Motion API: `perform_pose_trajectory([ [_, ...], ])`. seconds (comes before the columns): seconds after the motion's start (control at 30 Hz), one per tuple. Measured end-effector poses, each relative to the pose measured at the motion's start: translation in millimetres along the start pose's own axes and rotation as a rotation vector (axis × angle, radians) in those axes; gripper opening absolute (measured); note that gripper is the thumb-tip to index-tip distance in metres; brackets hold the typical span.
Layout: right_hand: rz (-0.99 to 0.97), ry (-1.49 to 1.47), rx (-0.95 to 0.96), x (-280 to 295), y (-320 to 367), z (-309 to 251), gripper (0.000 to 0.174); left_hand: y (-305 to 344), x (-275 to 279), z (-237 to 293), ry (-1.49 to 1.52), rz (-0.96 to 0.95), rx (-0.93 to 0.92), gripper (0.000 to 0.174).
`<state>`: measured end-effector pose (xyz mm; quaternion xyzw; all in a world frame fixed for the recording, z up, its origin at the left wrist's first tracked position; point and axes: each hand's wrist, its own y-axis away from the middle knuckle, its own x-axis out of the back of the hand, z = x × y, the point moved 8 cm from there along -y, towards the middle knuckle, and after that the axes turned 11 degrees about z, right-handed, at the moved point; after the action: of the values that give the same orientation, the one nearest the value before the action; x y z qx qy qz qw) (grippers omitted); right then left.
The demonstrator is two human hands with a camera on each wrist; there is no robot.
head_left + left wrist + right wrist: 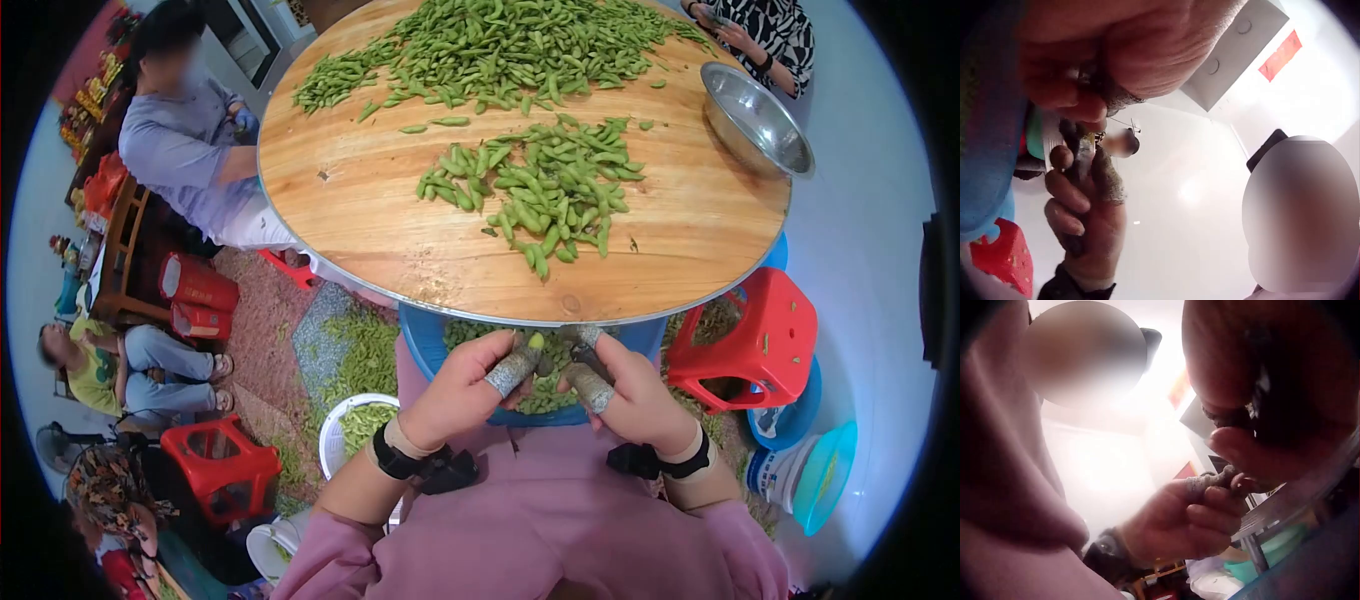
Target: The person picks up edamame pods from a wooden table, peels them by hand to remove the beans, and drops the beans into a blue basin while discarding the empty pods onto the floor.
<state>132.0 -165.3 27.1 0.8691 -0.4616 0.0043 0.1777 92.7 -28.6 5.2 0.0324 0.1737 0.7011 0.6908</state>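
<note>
My left hand [462, 385] pinches a green edamame pod [536, 341] between its wrapped thumb and its fingers, just over a blue basin [425, 345]. Close beside it, my right hand [640, 395] has curled fingers, with grey wrappings on the thumb and forefinger. A small dark, shiny thing [1085, 156] sits between that thumb and the fingers; I cannot tell what it is. Green beans [545, 395] lie in the basin below both hands. Both hands are just off the near edge of a round wooden table [350, 220].
A small pile of edamame pods [560, 185] lies on the table, with a big heap [520, 45] behind it. At its right edge a steel bowl [760, 120] stands tilted. A red stool [755, 340] is at right, a white basket [335, 440] at left. Other people sit around.
</note>
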Motion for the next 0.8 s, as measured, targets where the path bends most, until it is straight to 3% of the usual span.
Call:
perform_pose_trajectory([
  [0.3, -0.001, 0.072, 0.262, -8, 7, -13, 0.040, 6, -4, 12, -0.377, 0.069, -0.232, 0.018],
  [0.4, 0.056, 0.087, 0.395, -9, 8, -12, 0.038, 9, -6, 19, -0.533, 0.107, -0.407, 0.016],
  [0.47, 0.087, 0.078, 0.452, -9, 12, -17, 0.037, 18, -10, 31, -0.705, 0.145, -0.679, 0.012],
  [0.53, -0.035, -0.217, -0.008, -17, 8, 7, 0.035, 21, -10, 30, -0.742, 0.153, -0.717, 0.010],
  [0.6, -0.077, -0.337, -0.069, -21, 9, 9, 0.034, 26, -9, 32, -0.780, 0.168, -0.756, 0.010],
  [0.67, -0.121, -0.457, -0.132, -27, 10, 10, 0.034, 13, -1, -7, -0.235, -0.018, -0.100, 0.010],
  [0.7, -0.121, -0.461, -0.130, -28, 10, 9, 0.035, 13, 0, -8, -0.232, -0.016, -0.103, 0.010],
  [0.77, -0.120, -0.465, -0.132, -30, 9, 10, 0.036, 14, -9, -28, 0.421, -0.150, 0.223, 0.011],
  [0.8, -0.127, -0.473, -0.129, -29, 9, 10, 0.034, 13, -10, -32, 0.423, -0.150, 0.224, 0.011],
])
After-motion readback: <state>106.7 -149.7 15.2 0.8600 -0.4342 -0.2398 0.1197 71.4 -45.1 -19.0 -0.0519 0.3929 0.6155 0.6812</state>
